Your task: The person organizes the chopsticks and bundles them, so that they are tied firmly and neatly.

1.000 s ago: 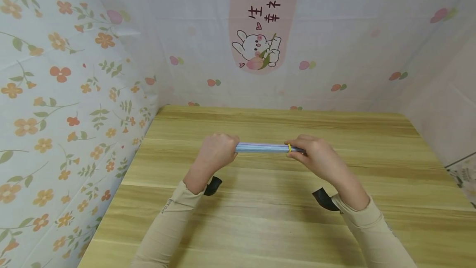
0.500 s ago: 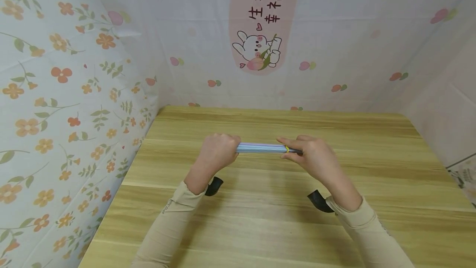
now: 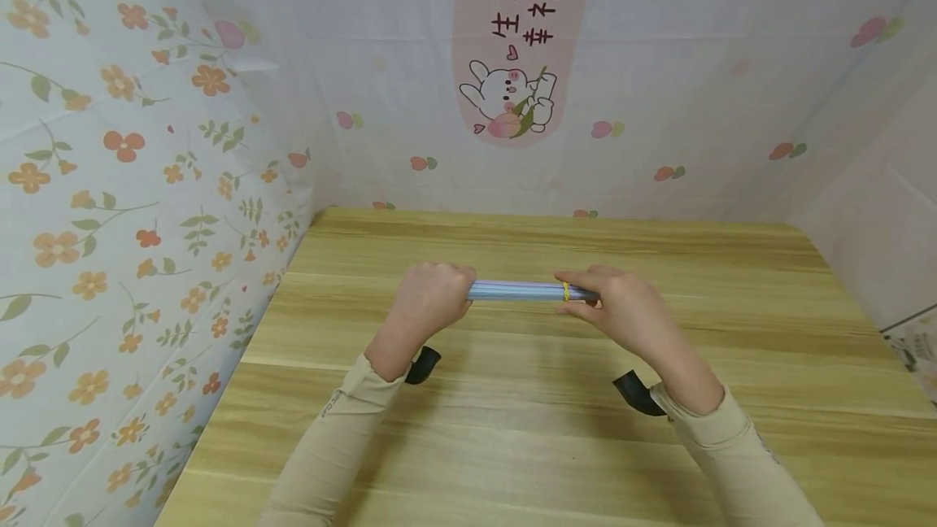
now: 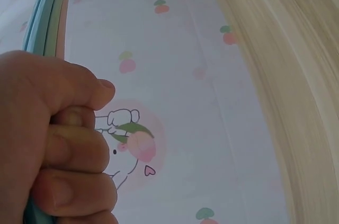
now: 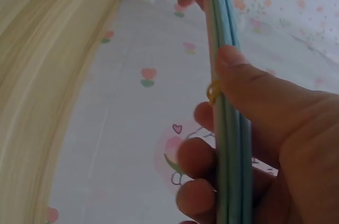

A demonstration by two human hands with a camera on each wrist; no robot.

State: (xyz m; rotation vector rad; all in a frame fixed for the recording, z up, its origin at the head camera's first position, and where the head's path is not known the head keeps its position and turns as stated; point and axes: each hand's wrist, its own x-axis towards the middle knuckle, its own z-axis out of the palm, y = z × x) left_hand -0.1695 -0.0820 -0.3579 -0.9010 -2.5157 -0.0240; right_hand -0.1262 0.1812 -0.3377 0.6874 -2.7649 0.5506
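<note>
A bundle of slim pastel sticks (image 3: 516, 290), blue, green and pink like pencils, is held level above the wooden table. My left hand (image 3: 432, 299) grips its left end, fingers curled round it. In the left wrist view, the left hand (image 4: 63, 139) hides that end. A yellow rubber band (image 3: 567, 291) circles the bundle near its right end. My right hand (image 3: 622, 303) holds the bundle there, thumb on one side and fingers on the other. In the right wrist view, the thumb of the right hand (image 5: 275, 113) lies along the sticks beside the band (image 5: 213, 92).
The wooden table (image 3: 512, 429) spreads below both hands. A white printed cloth (image 3: 366, 63) with a rabbit picture hangs behind it. Flowered cloth (image 3: 132, 226) covers the left side. A black curved piece (image 3: 638, 394) juts from the right cuff, another (image 3: 423, 366) from the left.
My right hand shifted slightly left along the bundle past the rubber band, then a little back right. My left hand has stayed almost still, keeping its grip.
</note>
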